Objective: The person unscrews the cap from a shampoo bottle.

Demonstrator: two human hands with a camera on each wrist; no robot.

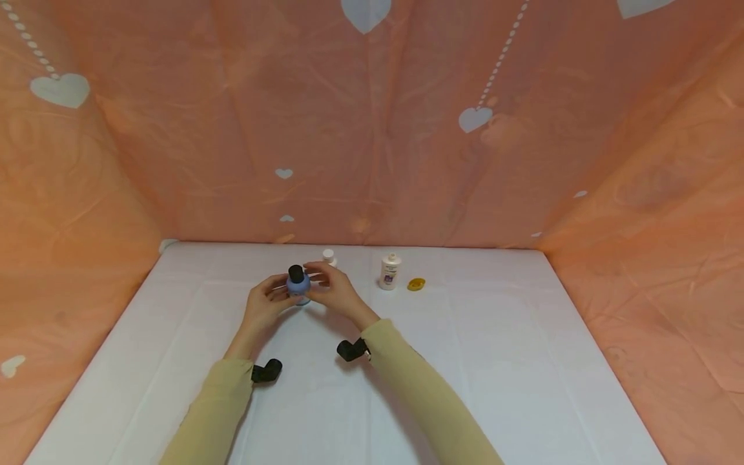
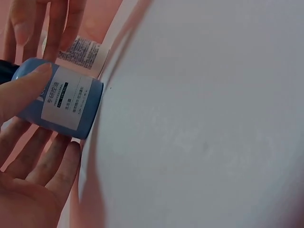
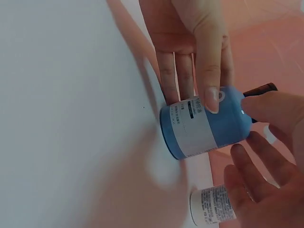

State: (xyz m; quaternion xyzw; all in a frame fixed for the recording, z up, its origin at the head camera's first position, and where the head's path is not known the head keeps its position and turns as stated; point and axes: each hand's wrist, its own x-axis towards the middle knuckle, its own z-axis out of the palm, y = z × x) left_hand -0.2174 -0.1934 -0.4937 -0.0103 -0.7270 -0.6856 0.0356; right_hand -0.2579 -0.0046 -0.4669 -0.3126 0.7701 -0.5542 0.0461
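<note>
A blue bottle with a black cap and a white label [image 1: 299,285] stands upright, its base close over the white table. My left hand [image 1: 266,307] holds it, thumb across the label side and fingers around the far side, as the left wrist view shows. My right hand [image 1: 337,294] is on the bottle's other side. In the right wrist view its thumb [image 3: 270,108] overlaps the bottle's shoulder near the cap, and its fingers are spread and loosely bent. Behind this hand stands a white bottle [image 1: 329,256], partly hidden in the head view; its printed label [image 3: 213,204] shows in the right wrist view.
To the right stands another white bottle [image 1: 390,272] with a small nozzle top. Beside it lies a small yellow oval object [image 1: 416,284]. An orange curtain [image 1: 372,148] with pale hearts encloses the white table [image 1: 494,361] at the back and sides.
</note>
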